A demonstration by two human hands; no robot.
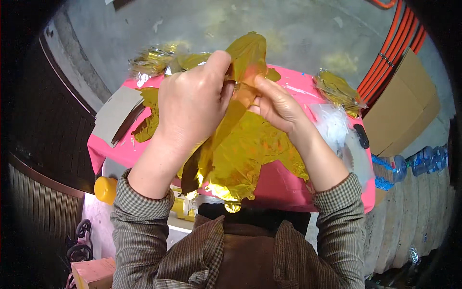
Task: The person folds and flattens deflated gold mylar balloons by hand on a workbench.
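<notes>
Above the table, my left hand [192,98] is closed in a pinch on a flat gold foil balloon [248,50], whose rounded end points away from me. My right hand [280,103] pinches the same foil between thumb and fingers, close beside the left. A strip of it hangs down between my forearms. Below, more crinkled gold foil [245,154] lies spread over the pink tabletop [284,188] and reaches the near edge. Another gold foil piece [148,120] lies to the left, beside a stack of grey cards [115,115]. My fingertips are partly hidden by the foil.
Clear-wrapped gold foil packs lie at the far left [154,60] and far right [339,89]. Near the right edge are a white plastic bag [329,123] and a small black object [361,136]. Cardboard [404,101], orange tubes [392,43] and water bottles [423,159] stand beyond.
</notes>
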